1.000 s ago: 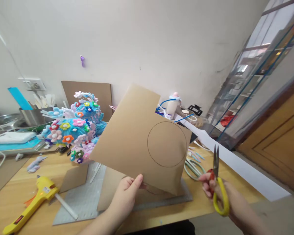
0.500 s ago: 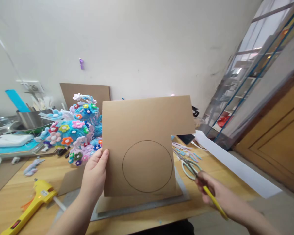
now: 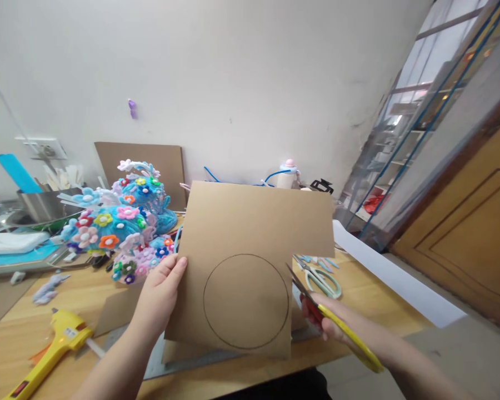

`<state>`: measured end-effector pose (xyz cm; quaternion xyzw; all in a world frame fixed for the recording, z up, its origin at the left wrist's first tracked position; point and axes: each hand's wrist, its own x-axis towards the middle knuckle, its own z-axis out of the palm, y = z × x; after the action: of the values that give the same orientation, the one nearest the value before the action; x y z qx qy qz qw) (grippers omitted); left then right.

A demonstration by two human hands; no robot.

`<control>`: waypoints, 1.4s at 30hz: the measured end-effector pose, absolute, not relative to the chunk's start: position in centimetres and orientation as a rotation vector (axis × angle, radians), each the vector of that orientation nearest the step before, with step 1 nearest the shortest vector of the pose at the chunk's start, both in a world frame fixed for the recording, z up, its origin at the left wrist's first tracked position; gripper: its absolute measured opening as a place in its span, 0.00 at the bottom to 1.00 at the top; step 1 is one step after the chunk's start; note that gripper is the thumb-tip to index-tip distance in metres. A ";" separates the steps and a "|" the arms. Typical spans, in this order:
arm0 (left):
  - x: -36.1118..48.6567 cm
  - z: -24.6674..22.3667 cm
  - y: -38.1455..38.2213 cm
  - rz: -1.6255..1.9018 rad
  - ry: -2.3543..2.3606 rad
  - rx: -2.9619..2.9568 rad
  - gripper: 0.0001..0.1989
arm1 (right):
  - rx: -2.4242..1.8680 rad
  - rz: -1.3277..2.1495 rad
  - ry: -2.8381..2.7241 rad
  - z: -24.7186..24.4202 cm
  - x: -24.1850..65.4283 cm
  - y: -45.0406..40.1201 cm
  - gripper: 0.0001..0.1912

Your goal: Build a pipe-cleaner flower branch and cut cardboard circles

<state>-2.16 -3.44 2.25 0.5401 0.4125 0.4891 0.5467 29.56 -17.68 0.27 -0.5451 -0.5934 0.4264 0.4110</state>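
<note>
My left hand (image 3: pixel 162 289) grips the left edge of a brown cardboard sheet (image 3: pixel 250 222), thumb in front and fingers behind. The sheet is tilted up toward me, notched at its right side, with a drawn circle (image 3: pixel 245 300) on its lower half. In my right hand (image 3: pixel 327 322) is a pair of scissors (image 3: pixel 337 328) with yellow and red on the handles. The blades point up and left, their tips at the cardboard's right edge beside the circle; I cannot tell whether they touch it. A second pair of scissors, pale green-handled (image 3: pixel 325 284), lies on the table just beyond my right hand.
A yellow glue gun (image 3: pixel 66 333) lies at the left front. Behind it stand fuzzy blue crafts with colourful flowers (image 3: pixel 112 222). A white paper sheet (image 3: pixel 400 278) stretches along the right table edge. A bottle (image 3: pixel 287 176) stands by the wall.
The yellow scissors have swung up and left to the cardboard's right edge. The cardboard has dropped and tilted, bringing the bottle behind it into view.
</note>
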 end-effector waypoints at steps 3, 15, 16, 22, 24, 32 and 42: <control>-2.2 2.6 -3.6 1.094 0.960 1.305 0.19 | -1.450 1.067 -1.857 0.6 29.8 -16.8 0.34; -2.9 3.0 -2.3 0.947 1.071 1.660 0.22 | -1.613 1.328 -1.363 -1.8 28.2 -17.2 0.34; -3.1 3.1 -2.2 0.931 1.086 1.703 0.22 | -1.567 1.361 -1.390 -1.5 28.3 -17.1 0.35; -3.5 4.3 -1.7 0.848 1.109 1.944 0.19 | -1.373 1.394 -1.630 1.0 28.9 -16.7 0.38; -3.5 4.8 -1.5 0.840 1.109 1.984 0.19 | -1.396 1.399 -1.604 1.1 28.8 -16.5 0.37; -3.3 5.1 -1.1 0.811 1.146 2.040 0.19 | -1.603 1.368 -1.399 -0.8 28.3 -16.3 0.34; -2.5 5.4 -1.7 0.771 1.156 2.147 0.21 | -1.614 1.402 -1.389 0.7 28.0 -15.8 0.34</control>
<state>-2.53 -1.67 5.37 0.8039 0.4328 0.2887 0.2881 27.98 -15.75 0.74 -0.6055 -0.5212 0.5260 0.2917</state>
